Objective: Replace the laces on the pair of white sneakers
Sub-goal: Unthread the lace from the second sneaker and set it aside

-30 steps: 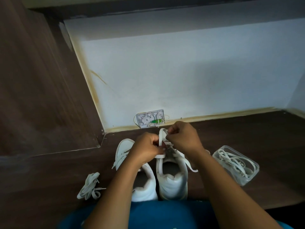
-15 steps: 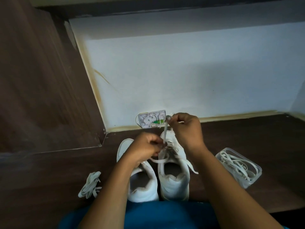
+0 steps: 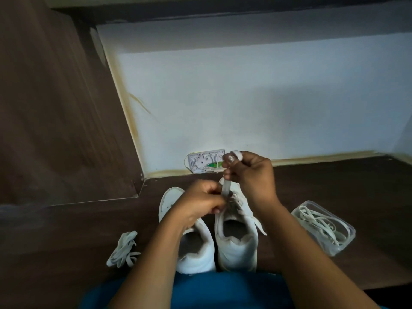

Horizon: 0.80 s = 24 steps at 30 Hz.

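Observation:
Two white sneakers stand side by side on the dark wooden surface, heels toward me: the left sneaker (image 3: 196, 248) and the right sneaker (image 3: 237, 241). A flat white lace (image 3: 225, 190) runs up from the right sneaker's front eyelets. My right hand (image 3: 249, 175) pinches the lace's upper end, raised above the toe. My left hand (image 3: 200, 202) grips the same lace lower down, over the right sneaker's tongue. A loose end of lace hangs over the right sneaker's outer side.
A bundle of white laces (image 3: 123, 248) lies on the wood left of the sneakers. A clear plastic container (image 3: 323, 227) with more laces sits to the right. A small white wall box (image 3: 206, 161) sits at the base of the white wall. A blue garment (image 3: 200, 291) is below.
My right hand has risen from the shoe's front toward the wall, drawing the lace up through the eyelets. My left hand stays low on the lace.

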Tool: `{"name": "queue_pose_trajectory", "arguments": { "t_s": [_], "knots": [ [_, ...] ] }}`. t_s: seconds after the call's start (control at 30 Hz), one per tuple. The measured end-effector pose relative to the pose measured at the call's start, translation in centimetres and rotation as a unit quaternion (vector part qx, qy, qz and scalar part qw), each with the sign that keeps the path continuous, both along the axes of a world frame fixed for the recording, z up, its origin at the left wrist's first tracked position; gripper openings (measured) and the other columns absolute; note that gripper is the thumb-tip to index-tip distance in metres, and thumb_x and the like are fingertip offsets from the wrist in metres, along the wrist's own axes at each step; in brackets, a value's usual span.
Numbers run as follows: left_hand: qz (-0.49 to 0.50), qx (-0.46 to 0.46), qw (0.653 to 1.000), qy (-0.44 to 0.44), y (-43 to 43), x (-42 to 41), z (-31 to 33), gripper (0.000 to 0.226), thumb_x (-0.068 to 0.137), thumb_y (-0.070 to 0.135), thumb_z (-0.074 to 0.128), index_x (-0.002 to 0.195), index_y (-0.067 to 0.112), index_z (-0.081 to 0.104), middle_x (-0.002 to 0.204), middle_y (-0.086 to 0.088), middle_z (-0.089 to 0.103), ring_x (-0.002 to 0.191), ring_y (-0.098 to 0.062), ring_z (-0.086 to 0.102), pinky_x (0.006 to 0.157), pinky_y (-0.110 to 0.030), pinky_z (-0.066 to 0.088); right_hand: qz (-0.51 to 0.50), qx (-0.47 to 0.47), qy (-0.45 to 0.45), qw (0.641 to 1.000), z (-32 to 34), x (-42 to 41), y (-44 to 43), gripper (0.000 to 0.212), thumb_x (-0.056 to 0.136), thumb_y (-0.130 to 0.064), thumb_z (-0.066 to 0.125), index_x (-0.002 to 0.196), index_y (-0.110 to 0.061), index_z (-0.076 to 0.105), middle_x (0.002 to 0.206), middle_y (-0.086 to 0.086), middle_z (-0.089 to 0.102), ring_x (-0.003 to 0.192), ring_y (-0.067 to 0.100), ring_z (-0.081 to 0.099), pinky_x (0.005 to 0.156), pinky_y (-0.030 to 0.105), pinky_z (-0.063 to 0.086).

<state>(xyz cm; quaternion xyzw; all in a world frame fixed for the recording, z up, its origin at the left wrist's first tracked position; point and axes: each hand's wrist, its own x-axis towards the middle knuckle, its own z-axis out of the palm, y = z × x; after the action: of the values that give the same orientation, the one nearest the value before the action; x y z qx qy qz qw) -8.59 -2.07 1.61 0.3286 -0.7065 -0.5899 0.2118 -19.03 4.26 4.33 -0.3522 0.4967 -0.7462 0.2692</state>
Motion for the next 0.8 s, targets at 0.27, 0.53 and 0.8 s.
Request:
{"name": "queue_pose_trajectory", "arguments": {
  "t_s": [0.27,0.53,0.8],
  "knots": [
    [0.2,-0.009,0.94,0.275,-0.5,-0.5,3.1,0.021,0.095,0.004,0.05,0.079,0.008,0.062,0.072,0.002,0.063,0.059,-0.012,0.059,0.061,-0.02,0.056,-0.043,0.166,0.155,0.973,-0.7,-2.9,1.1,0.015,0.084,0.0,0.064,0.094,-0.012,0.065,0.091,0.007,0.066,0.078,0.017,0.063,0.067,0.025,0.051],
    [0.221,-0.274,0.928,-0.121,-0.1,-1.1,-0.1,0.027,0.081,0.025,0.066,0.091,0.011,0.046,0.084,-0.002,0.053,0.076,-0.02,0.055,0.063,-0.027,0.037,0.011,0.425,0.504,0.752,-1.4,-3.6,1.9,0.019,0.087,-0.017,0.059,0.095,-0.006,0.073,0.099,0.008,0.07,0.095,0.024,0.064,0.079,0.026,0.047],
    [0.059,-0.331,0.929,-0.152,0.9,-2.6,-0.8,0.026,0.083,0.012,0.059,0.1,0.031,0.065,0.092,0.002,0.054,0.087,-0.018,0.057,0.083,-0.033,0.047,0.037,0.409,0.501,0.762,-1.6,-3.0,1.6,0.018,0.084,-0.016,0.061,0.091,-0.004,0.072,0.096,0.012,0.069,0.093,0.026,0.064,0.075,0.026,0.045]
  ]
}}
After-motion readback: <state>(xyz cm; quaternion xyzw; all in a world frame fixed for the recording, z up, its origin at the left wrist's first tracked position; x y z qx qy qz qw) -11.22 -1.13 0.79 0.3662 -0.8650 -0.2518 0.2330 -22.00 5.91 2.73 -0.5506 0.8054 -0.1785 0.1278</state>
